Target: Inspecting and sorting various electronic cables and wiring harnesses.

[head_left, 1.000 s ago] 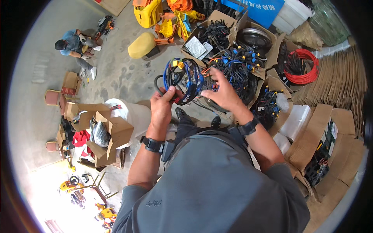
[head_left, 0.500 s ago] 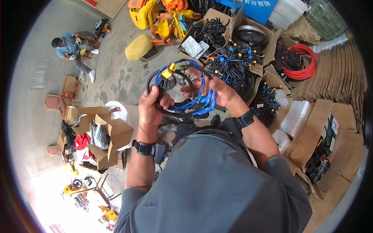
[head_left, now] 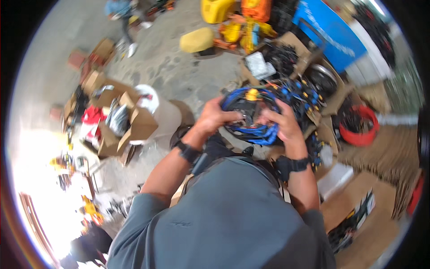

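Note:
A coiled wiring harness of blue and black cable is held up in front of my body, slightly blurred. A yellow connector sits at its far side. My left hand closes on the left side of the coil, thumb reaching over the inner edge. My right hand grips the right side, its thumb also pointing inward. Part of the fingers of both hands is hidden behind the loops. Just beyond the coil, to the right, lies a heap of cables with blue and yellow connectors.
A white bucket and open cardboard boxes stand to the left. Ahead are a yellow padded seat and orange and yellow plastic parts. A red hose coil and stacked cardboard lie right. Another person sits far left.
The view has swung left, shifting the surroundings rightward. My hands have brought the loops into a tighter bundle, and my right hand, fingers spread before, now grips its right side.

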Motion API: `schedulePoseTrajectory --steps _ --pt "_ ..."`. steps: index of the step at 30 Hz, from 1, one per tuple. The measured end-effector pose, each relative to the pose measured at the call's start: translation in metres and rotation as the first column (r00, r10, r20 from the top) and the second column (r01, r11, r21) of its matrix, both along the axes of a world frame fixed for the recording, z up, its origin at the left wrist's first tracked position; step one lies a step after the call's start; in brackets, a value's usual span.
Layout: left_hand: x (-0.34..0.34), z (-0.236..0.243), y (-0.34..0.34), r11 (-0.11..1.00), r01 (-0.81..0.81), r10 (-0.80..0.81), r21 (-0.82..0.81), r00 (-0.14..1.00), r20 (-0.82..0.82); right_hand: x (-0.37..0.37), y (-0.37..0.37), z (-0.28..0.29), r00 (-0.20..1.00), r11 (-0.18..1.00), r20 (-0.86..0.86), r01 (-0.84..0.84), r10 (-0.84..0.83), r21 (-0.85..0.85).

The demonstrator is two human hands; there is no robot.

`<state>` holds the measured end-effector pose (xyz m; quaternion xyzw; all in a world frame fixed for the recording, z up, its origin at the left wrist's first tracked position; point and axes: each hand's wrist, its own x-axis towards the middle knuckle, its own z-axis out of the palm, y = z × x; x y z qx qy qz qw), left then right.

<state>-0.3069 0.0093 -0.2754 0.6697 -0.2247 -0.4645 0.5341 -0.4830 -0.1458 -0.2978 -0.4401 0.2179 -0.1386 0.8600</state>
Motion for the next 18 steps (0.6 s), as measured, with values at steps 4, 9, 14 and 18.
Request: schedulePoseTrajectory --steps 4,9,14,18 --pt "-0.007 -0.021 -0.006 0.975 -0.17 0.189 -0.14 0.972 0.137 0.006 0.009 0.008 0.999 1.0 0.034 0.016 -0.016 -0.001" --pt "-0.006 -0.012 -0.002 0.951 -0.295 0.307 -0.091 0.874 0.376 0.027 0.021 0.004 0.995 0.995 -0.036 0.088 -0.09 -0.054" --pt "0.002 -0.03 0.016 0.939 -0.327 0.343 -0.103 0.899 0.273 0.047 0.022 -0.003 0.999 0.999 -0.017 0.028 -0.029 -0.036" --pt "0.007 -0.011 0.02 0.86 -0.473 0.505 -0.194 0.843 0.186 0.057 0.016 0.0 0.979 0.988 0.185 -0.111 0.09 0.105"
